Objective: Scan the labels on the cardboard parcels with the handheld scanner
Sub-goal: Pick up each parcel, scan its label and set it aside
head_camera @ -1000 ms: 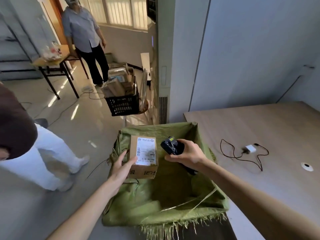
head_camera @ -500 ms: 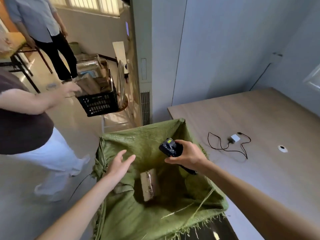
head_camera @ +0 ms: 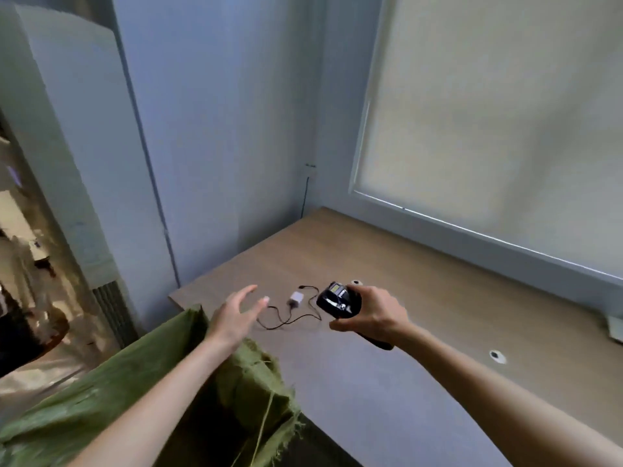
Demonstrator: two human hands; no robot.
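My right hand [head_camera: 372, 315] grips the black handheld scanner [head_camera: 333, 299], whose small lit screen faces up, above the wooden table [head_camera: 421, 298]. My left hand [head_camera: 234, 315] is held out with fingers spread and holds nothing, above the table's near left corner and the rim of the green woven sack [head_camera: 101, 392]. No cardboard parcel shows in the head view; the sack's inside is dark and mostly hidden by my left arm.
A white charger plug with a black looped cable [head_camera: 296, 306] lies on the table between my hands. Two round cable holes [head_camera: 495, 356] sit in the tabletop. A wall and a window blind [head_camera: 488, 129] stand behind; an air conditioner column [head_camera: 67, 163] is at left.
The parcel left my left hand and dropped into the sack. The view then swung right and up toward the table and window, so the people and the crate went out of sight.
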